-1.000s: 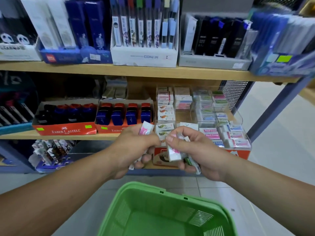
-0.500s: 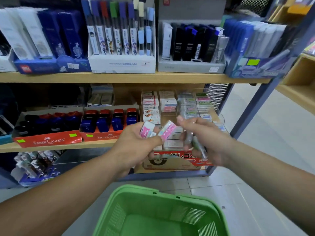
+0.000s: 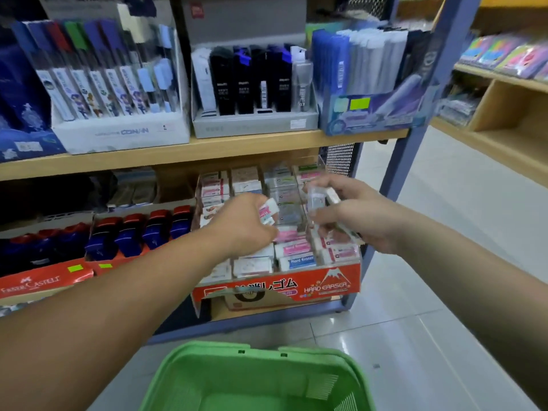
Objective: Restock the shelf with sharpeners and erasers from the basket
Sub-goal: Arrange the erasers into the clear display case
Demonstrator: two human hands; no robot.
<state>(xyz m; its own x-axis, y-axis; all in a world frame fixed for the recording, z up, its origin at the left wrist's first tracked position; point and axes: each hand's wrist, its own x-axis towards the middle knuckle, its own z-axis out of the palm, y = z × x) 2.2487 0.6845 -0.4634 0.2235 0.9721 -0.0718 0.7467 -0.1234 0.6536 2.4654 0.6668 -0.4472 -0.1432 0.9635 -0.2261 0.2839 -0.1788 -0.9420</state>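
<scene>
Sharpeners stand in red cartons on the left of the shelf, well apart from both hands. Next along, the left hand reaches over the eraser box, its fingers curled and pinching one pink-and-white eraser at the tips. That eraser hangs just above the box's middle rows, so its slot lies straight below and slightly ahead, and the left hand is the nearer one to it. Its long axis looks slanted, rising toward the right, while the stocked erasers lie flat with their long axes left to right and their labels up. My guess is it needs a small turn to level it before it goes down. Further right, the right hand hovers over the box's right columns, curled round a bundle of spare erasers. Blur hides how many, and they point in mixed directions. Below both forearms, the green basket sits near the person, well short of the shelf.
</scene>
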